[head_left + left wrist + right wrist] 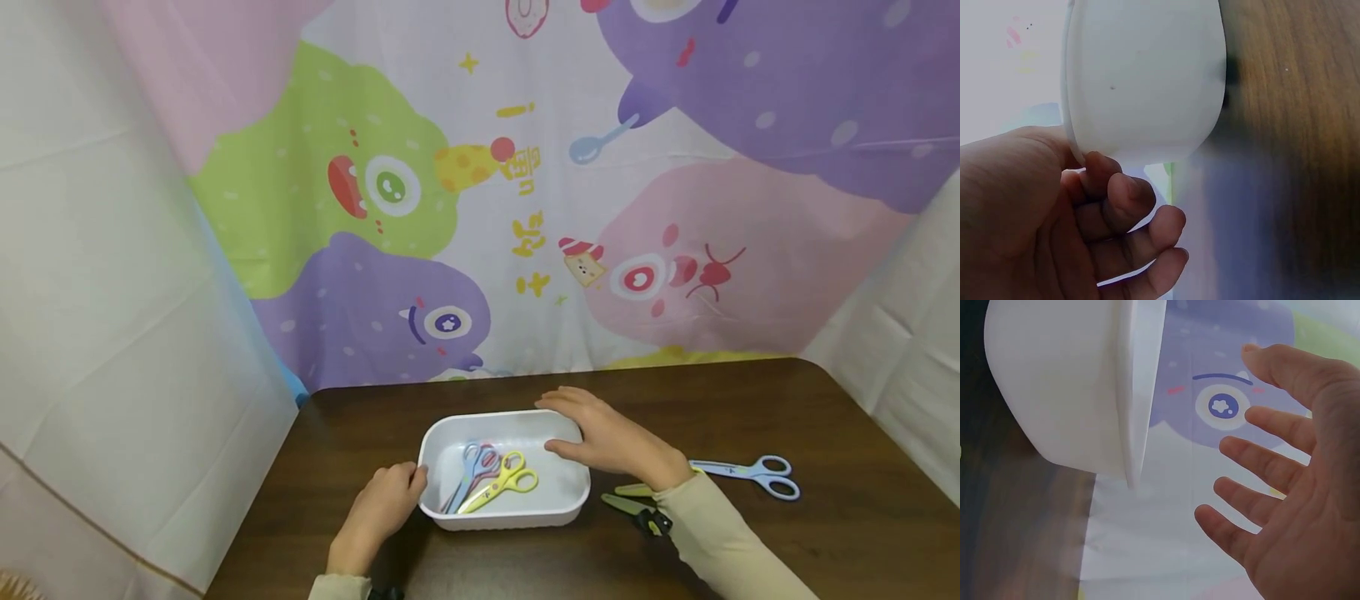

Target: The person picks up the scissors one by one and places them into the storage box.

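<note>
A white plastic basin (498, 522) stands on the table with several scissors inside. Blue scissors (467, 482) lean beside yellow scissors (487, 493), and a pink-handled pair is partly hidden beneath them. My left hand (384, 502) pinches the basin's left rim, thumb above and index finger below in the left wrist view. Over the far right corner of the basin hovers my right hand (596, 429), fingers spread. In the right wrist view that hand's fingers (1260, 459) are apart from the basin's rim and hold nothing.
To the right on the dark wooden table (825, 425) lie blue scissors (765, 475). Green blades (626, 504) show beneath my right wrist, their other end hidden. A cartoon-print cloth (525, 333) hangs behind the table, and white cloth hangs at both sides.
</note>
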{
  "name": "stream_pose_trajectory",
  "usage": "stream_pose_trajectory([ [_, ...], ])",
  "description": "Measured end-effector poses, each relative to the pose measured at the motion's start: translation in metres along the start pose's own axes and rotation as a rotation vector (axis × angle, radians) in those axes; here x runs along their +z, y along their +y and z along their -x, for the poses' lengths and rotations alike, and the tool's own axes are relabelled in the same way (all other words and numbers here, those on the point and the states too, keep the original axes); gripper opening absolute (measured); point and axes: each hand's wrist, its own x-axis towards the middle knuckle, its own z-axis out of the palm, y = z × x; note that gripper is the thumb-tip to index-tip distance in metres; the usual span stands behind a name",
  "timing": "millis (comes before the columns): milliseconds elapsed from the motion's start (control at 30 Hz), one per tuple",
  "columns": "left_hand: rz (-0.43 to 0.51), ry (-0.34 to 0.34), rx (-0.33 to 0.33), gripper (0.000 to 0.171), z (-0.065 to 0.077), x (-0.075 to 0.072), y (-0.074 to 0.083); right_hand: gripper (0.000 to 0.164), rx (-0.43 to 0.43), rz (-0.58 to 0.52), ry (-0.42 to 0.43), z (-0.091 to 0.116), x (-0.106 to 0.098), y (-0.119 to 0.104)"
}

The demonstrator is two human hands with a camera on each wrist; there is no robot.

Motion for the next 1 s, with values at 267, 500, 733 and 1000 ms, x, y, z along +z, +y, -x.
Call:
stream_pose_trajectory([
  [267,-0.002,0.018,0.006,0.027,0.000,0.003,-0.001,0.057,-0.016,0.022,0.026,0.005,-0.003,0.004],
  [500,0.005,0.035,0.006,0.027,0.001,0.004,-0.002,0.060,0.005,0.019,0.026,0.009,-0.007,0.008],
  [733,0.007,0.029,0.005,0.027,0.001,0.003,-0.001,0.061,0.013,0.038,0.030,0.017,-0.010,0.013],
  [1000,0.010,0.026,0.010,0.028,0.002,0.003,-0.001,0.063,0.039,0.066,0.033,0.030,-0.013,0.021],
])
